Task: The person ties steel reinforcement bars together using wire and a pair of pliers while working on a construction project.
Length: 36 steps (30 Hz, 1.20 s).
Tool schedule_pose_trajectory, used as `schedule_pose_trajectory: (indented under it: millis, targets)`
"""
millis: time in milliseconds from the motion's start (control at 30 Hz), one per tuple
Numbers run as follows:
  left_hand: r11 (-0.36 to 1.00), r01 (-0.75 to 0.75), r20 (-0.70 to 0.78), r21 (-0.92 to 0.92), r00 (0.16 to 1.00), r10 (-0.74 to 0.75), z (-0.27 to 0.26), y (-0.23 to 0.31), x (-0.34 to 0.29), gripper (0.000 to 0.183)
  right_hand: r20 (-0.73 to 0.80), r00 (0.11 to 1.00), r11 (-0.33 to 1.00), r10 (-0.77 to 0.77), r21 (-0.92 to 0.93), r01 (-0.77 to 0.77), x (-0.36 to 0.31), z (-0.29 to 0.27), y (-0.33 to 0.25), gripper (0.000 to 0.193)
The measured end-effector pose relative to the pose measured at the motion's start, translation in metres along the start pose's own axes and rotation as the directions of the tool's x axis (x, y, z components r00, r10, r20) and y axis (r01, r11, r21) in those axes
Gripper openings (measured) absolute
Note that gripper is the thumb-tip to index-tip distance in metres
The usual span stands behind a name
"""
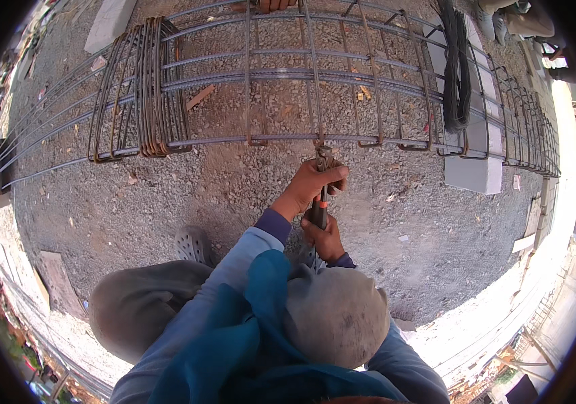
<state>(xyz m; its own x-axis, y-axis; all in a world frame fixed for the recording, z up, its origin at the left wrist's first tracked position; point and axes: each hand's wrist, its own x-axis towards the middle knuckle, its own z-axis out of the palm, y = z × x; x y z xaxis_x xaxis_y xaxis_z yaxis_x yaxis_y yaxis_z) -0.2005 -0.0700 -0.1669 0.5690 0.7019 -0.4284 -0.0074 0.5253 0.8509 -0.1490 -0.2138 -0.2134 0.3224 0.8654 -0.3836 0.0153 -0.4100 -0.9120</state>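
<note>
Head view: I see the right hand (326, 240), grip clamped on the pincers (320, 215); left hand (308, 183), can't tell. Slipping off the rebar (278, 137) could nip it.

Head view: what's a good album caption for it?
Left hand and right hand on black-handled pincers at the near edge of a rebar cage over gravel.

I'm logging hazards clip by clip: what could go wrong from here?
The left hand is close to the head of the pliers, whose handles the right hand holds; a slip might pinch its fingers. Another person's hand is at the far side of the rebar cage, so a sudden shift could knock it. The black wire bundle draped over the bars might slide off.
</note>
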Motion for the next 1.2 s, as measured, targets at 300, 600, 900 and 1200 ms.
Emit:
schedule_pose_trajectory:
  millis: [300, 600, 900, 1200]
  targets:
    - [0.875, 0.236, -0.197, -0.424, 0.919, -0.343, 0.038, 0.02, -0.009, 0.035, -0.042, 0.999, 0.788, 0.027, -0.614, -0.047, -0.046, -0.041, -0.117, 0.049]
    - [0.172, 0.46, 0.429, -0.871, 0.883, -0.191, 0.027, 0.041, -0.019, 0.026, 0.22, 0.714, 0.712, 0.665, 0.1, -0.695, -0.036, -0.061, -0.212, 0.036]
    - [-0.199, 0.381, 0.43, -0.903, 0.811, -0.398, 0.046, 0.093, -0.004, 0.036, 0.04, 0.992, -0.392, 0.124, -0.916, 0.086, -0.008, -0.023, -0.296, 0.035]
    - [-0.045, 0.309, 0.266, -0.95, 0.726, -0.634, 0.059, 0.093, 0.015, 0.035, 0.028, 0.908, -0.118, 0.418, -0.989, 0.085, 0.041, -0.051, -0.303, 0.03]
